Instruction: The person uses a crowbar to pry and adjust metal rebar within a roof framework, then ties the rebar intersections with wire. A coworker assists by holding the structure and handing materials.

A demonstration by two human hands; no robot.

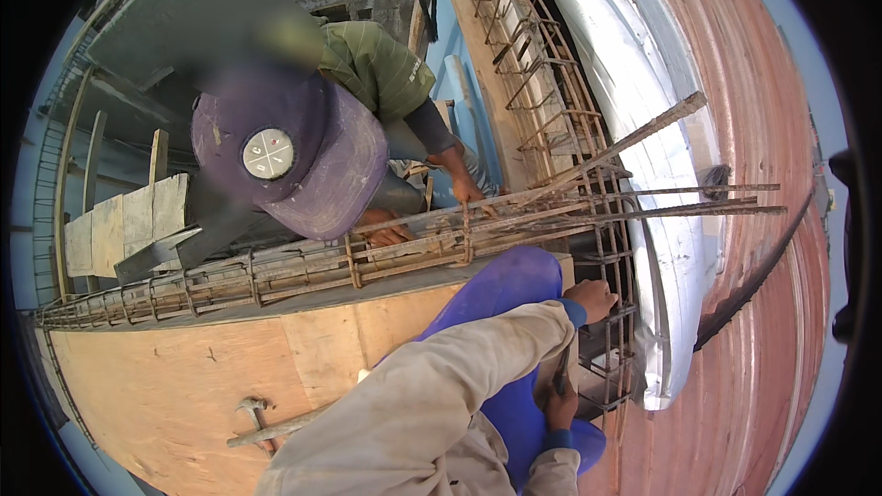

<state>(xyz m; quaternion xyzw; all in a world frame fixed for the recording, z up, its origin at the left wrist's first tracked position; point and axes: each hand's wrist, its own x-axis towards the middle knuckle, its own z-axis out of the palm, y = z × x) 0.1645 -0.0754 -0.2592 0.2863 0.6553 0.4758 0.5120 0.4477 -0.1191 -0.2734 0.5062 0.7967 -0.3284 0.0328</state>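
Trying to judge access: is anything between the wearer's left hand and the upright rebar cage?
Nothing visible. The left hand touches the upright rebar cage; the right hand, holding a dark tool, is beside it lower down.

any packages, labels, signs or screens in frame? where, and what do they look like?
Round patch: on top of the co-worker's purple cap, upper left; pale disc crossed by thin dark lines.
Small white marking: on the co-worker's green striped sleeve, upper centre; too small to make out.
No packages, signs or screens.
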